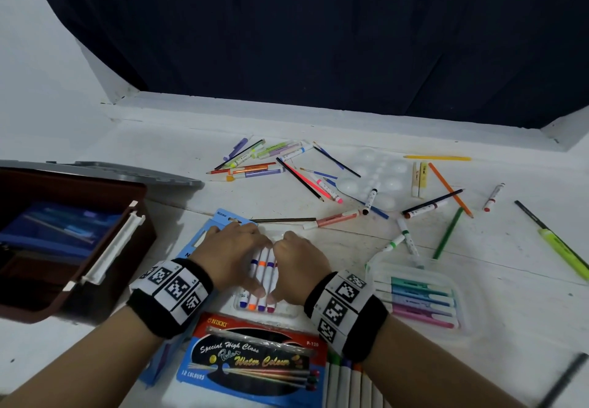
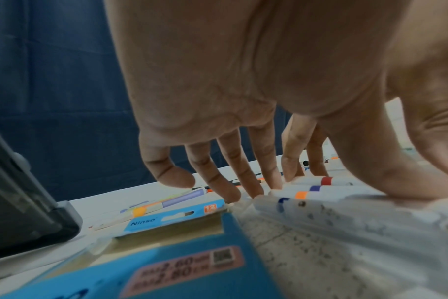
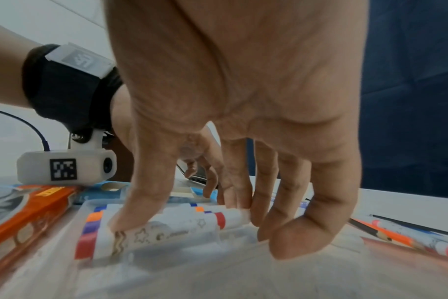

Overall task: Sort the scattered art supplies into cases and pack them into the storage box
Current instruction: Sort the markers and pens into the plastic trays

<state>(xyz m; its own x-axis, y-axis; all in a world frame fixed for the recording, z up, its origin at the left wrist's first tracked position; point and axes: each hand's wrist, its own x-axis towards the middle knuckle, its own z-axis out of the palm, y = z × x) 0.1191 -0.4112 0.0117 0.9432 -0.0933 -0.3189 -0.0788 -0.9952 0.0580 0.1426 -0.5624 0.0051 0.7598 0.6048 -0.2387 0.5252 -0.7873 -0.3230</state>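
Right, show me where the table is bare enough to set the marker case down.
Bare table lies beyond the brown storage box, left of the scattered pile. A smaller patch sits near the front right, past the clear tray of pastel markers. The middle is crowded: loose pencils, the white palette, and both hands on the marker case.

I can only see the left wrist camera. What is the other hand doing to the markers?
Observer: The right hand pinches the red-banded marker by its ends, thumb against fingers.
Operator: Is anything in the big box yet?
Observer: Yes, the brown storage box is open, with a blue case inside.
Operator: Are other pens packed?
Observer: A second clear tray, right of the hands, holds pastel pens.
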